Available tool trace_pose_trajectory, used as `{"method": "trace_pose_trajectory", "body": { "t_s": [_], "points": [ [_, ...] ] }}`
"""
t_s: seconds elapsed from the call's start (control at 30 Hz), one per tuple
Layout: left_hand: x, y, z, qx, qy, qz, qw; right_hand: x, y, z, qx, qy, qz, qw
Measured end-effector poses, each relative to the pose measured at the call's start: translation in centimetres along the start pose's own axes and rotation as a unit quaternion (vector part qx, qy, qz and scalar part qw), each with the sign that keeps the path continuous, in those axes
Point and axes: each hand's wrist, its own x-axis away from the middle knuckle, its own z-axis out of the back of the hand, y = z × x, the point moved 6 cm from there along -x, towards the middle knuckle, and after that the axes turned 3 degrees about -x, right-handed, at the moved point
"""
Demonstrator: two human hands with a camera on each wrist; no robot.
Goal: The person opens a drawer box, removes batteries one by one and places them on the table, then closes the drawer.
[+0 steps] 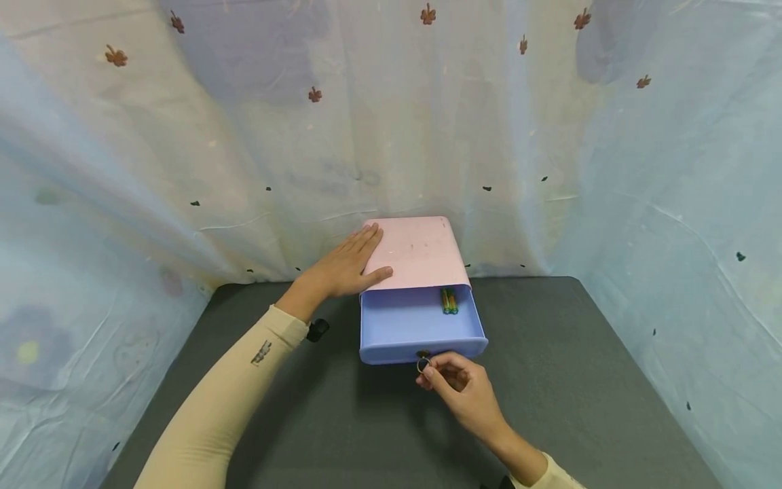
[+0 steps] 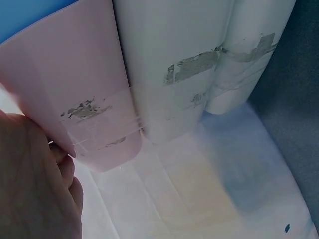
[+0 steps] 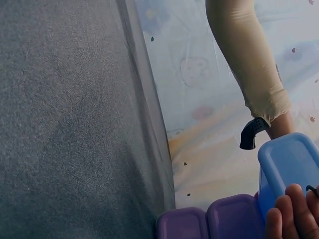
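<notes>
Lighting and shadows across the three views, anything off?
Head: fairly even light, soft shadow on the table below the drawer; left wrist: left hand shaded against pale, bright cloth; right wrist: table dim and bluish, cloth brighter.

Curtained booth (image 1: 672, 170), one: you are working at a dark grey table (image 1: 586, 407). Pale curtains (image 1: 391, 149) are hanging behind it and along both sides, showing brown leaf prints (image 1: 428, 15); they are hiding the wider room, leaving you unable to tell its kind.
</notes>
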Motion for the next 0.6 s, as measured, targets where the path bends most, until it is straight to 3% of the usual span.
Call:
{"method": "trace_pose_trajectory", "body": {
  "t_s": [0.6],
  "points": [
    [0.00,-0.09,-0.12,0.002,0.005,-0.002,1.0000,0.80,-0.22,-0.26,-0.003,-0.002,0.009,1.000]
  ]
}}
